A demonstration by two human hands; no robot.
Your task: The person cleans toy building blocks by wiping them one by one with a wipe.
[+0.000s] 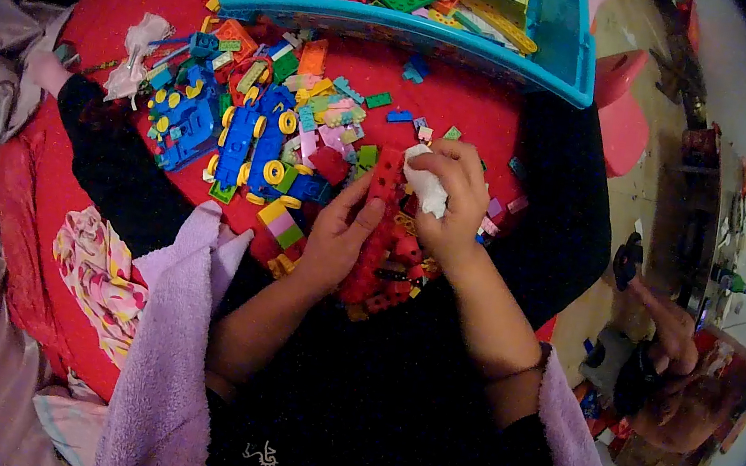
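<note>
Nearer me than the turquoise plastic bin (567, 46), my left hand (337, 231) grips a long red plastic brick (387, 174), likely light, stiff, best held by its sides; my right hand (455, 199) pinches a crumpled white tissue-like wad (425, 183).

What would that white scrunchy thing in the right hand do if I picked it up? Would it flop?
Probably, yes: the white scrunchy thing looks soft and floppy, because it is crumpled and creased in the right hand. It's likely light, since it looks like thin cloth or tissue. It probably wouldn't roll far, as its edges are uneven.
</note>
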